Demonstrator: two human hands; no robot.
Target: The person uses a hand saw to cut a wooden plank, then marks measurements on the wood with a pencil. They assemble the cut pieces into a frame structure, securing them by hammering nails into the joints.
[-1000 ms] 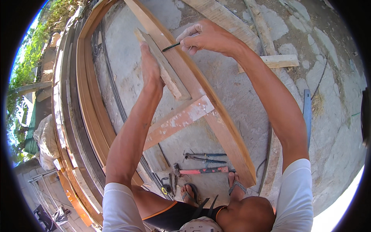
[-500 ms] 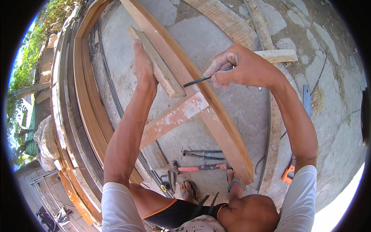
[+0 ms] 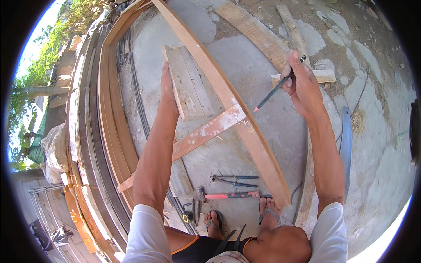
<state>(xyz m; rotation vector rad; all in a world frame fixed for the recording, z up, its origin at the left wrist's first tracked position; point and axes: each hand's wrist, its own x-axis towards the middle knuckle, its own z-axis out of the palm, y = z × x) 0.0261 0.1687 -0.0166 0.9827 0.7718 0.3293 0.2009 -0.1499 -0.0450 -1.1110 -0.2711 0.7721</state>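
Note:
My left hand (image 3: 167,90) grips the left edge of a short, weathered wooden board (image 3: 186,87), its fingers mostly hidden behind the wood. To the right, a dark green pencil (image 3: 272,95) is pinched in my right hand (image 3: 302,83), its reddish tip pointing down and left, apart from any wood. Between the hands runs a long reddish-brown timber (image 3: 215,81), slanting from the far left towards my feet. A paint-flecked crosspiece (image 3: 206,132) meets it at an angle, passing just below the board.
Pincers (image 3: 239,179) and a hammer with a red handle (image 3: 232,195) lie on the concrete near my feet. Long planks (image 3: 94,131) are stacked at left. Over at right lies a saw blade (image 3: 345,144). Loose boards (image 3: 252,33) lie at the far side.
The pencil has left the long timber, moving up and right with my right hand. The short board has turned to show its broad face and now sits apart from the timber.

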